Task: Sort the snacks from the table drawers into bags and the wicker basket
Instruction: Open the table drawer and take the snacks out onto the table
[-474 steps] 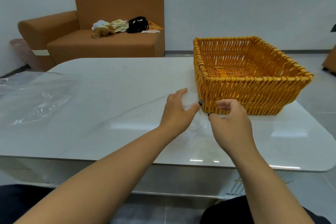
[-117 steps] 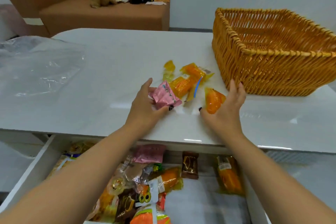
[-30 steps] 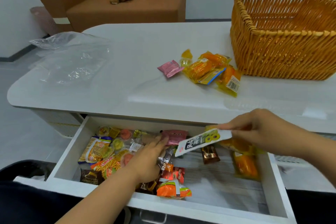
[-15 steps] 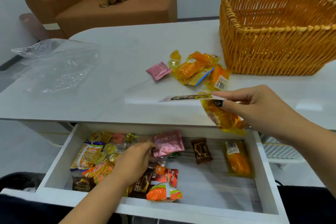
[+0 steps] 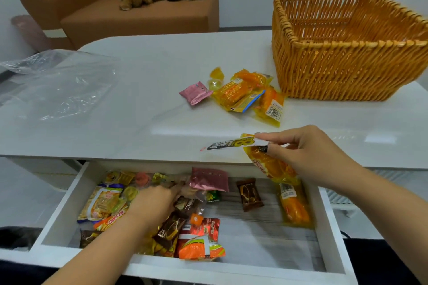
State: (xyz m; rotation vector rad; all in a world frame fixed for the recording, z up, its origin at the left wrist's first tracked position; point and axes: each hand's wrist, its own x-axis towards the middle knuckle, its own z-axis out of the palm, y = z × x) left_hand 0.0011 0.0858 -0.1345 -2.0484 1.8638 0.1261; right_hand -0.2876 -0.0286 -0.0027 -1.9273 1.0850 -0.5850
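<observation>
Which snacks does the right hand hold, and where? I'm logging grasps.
The right hand pinches two by their upper ends: a flat white packet and an orange-yellow packet.

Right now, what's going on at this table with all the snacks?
A person is emptying the open drawer of snacks. The right hand holds a flat white packet and an orange packet above the table edge; the left hand reaches among the drawer's snacks. A small pile lies beside the wicker basket.

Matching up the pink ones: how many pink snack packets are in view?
2. One pink packet lies on the table left of the orange pile; another is in the open drawer. Others may be buried.
</observation>
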